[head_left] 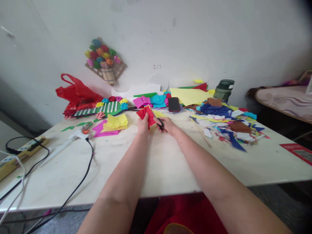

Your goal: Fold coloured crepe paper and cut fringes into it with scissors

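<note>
My left hand is closed on a piece of red paper, its thumb lying on top. My right hand grips a pair of scissors with black handles. The blades reach up along the right side of the red paper; whether they are apart is too small to tell. Some yellow paper shows just behind the red piece. To the left of my left hand, folded yellow paper lies over magenta sheets.
A dark phone lies behind my hands. Paper scraps and a thin stick spread at right, near a green bottle. At left are a glue gun with a cord, a power strip and a red plastic bag.
</note>
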{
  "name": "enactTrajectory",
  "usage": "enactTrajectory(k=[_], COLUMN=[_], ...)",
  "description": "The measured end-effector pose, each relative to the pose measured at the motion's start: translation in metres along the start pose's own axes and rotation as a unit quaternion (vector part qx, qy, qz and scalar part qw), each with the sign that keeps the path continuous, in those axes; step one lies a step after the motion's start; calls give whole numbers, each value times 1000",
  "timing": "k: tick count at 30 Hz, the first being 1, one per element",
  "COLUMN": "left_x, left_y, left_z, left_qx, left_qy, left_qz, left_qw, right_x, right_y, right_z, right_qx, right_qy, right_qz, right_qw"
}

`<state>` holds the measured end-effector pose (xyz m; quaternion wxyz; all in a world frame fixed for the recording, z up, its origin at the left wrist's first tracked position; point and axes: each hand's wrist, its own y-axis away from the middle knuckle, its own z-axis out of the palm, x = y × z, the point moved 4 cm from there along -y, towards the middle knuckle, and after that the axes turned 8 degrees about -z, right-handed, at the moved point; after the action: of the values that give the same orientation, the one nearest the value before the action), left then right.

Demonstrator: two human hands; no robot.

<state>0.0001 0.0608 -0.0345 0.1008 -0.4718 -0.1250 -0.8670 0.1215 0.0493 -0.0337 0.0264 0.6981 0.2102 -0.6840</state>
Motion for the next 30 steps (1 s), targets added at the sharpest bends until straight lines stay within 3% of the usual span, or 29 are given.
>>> enactTrajectory(k=[23,30], left_x=[1,2], left_y=[-1,6], left_z=[-2,3], left_qx=[19,-25], left_qy=[-5,12], left_qz=[5,0], left_qw=[1000,1000], right_x=[-3,-6], right_y=[0,2], right_z=[4,-1], right_qx=[10,-24], right_qy=[-14,-31], right_qz=[-5,-9], right_qw=[1000,999])
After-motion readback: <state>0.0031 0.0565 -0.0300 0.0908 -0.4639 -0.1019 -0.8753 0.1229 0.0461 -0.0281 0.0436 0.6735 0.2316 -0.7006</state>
